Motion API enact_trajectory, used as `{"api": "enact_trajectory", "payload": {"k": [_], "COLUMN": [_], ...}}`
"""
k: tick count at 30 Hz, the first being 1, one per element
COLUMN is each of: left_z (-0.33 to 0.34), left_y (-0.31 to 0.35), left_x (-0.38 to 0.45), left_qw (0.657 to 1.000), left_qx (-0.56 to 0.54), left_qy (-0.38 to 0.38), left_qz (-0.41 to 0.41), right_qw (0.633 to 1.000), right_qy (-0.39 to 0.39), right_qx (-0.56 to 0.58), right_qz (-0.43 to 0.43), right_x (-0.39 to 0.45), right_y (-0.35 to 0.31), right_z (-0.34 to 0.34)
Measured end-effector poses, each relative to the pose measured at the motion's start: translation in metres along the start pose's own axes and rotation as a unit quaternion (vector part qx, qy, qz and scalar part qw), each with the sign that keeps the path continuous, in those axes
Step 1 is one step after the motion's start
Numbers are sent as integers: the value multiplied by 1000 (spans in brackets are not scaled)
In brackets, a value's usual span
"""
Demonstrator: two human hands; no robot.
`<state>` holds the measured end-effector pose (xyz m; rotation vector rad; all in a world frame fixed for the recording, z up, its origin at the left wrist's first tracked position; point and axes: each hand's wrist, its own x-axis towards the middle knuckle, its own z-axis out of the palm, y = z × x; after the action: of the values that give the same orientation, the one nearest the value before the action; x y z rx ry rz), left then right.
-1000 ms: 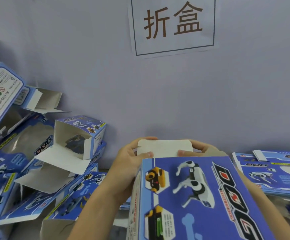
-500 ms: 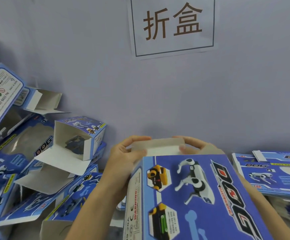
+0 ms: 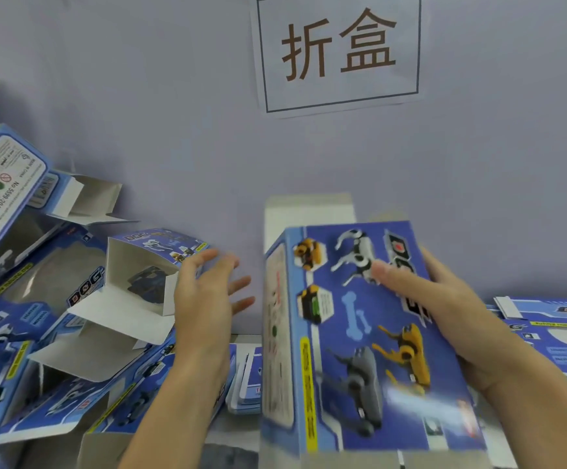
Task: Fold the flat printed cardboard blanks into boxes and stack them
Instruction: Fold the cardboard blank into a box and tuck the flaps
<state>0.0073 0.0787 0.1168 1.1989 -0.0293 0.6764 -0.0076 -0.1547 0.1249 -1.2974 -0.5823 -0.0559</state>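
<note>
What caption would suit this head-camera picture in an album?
Right hand holds a folded box, flap up; left hand open beside it, boxes piled left.

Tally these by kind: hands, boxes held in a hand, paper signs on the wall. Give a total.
Hands: 2, the left hand and the right hand
Held boxes: 1, the box in the right hand
Wall signs: 1, the sign
Total: 4
The pile of boxes at left is too jumbled to count.

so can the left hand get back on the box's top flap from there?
Probably yes. The left hand hovers open and empty beside the box, and nothing lies between it and the raised flap.
</note>
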Motion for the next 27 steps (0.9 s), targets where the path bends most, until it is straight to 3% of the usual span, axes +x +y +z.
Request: {"api": "enact_trajectory", "payload": {"k": [3,5,11,18,22,27], "left_z": [8,13,20,21,24,26], "left_y": [4,5,5,2,4,10], "left_x": [-6,-12,-22,-23,-27,-30], "left_qw": [994,985,964,967,955,957], "left_qx": [56,85,82,129,146,139], "left_qy": [-87,-148,-244,-147,-155,-140], "left_qz": [21,33,70,160,208,213], "right_qw": [989,980,986,990,990,991], "right_qy": [101,118,-7,12,73,40], "right_qx": [-10,-42,-107,-107,-112,-75], "right_qz": [-111,-153,-127,-96,-55,-106], "right_x": [6,6,6,9,16,16], "right_y": [3,4,11,19,31,36], "right_z": [-4,-2,9,20,22,26]}}
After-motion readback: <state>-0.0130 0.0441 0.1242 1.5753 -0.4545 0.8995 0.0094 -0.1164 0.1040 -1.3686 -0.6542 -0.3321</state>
